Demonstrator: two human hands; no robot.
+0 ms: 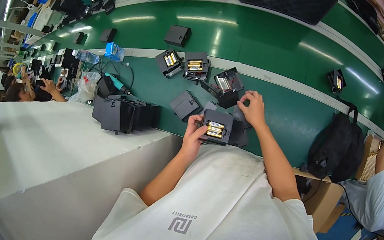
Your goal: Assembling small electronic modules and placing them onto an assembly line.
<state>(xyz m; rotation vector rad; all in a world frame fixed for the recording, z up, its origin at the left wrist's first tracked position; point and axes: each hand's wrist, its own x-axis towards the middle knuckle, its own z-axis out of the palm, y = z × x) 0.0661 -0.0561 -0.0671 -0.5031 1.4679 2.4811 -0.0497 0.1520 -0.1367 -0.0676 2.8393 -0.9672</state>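
Observation:
My left hand grips a black plastic box near my chest, thumb on its face. In its open compartment lie several gold-and-black batteries. My right hand is just beyond it, fingertips pinched together; whether anything is between them is too small to tell. Beside those fingertips stands an opened black box with silvery batteries inside. Two more open boxes, a left one and a middle one, show gold batteries. A closed black box lies left of my hands.
Several black boxes are grouped at the bench's near left edge, by a teal power screwdriver. A black backpack rests at the right. Beyond a pale rail, a green belt carries a closed box. Other people work at both sides.

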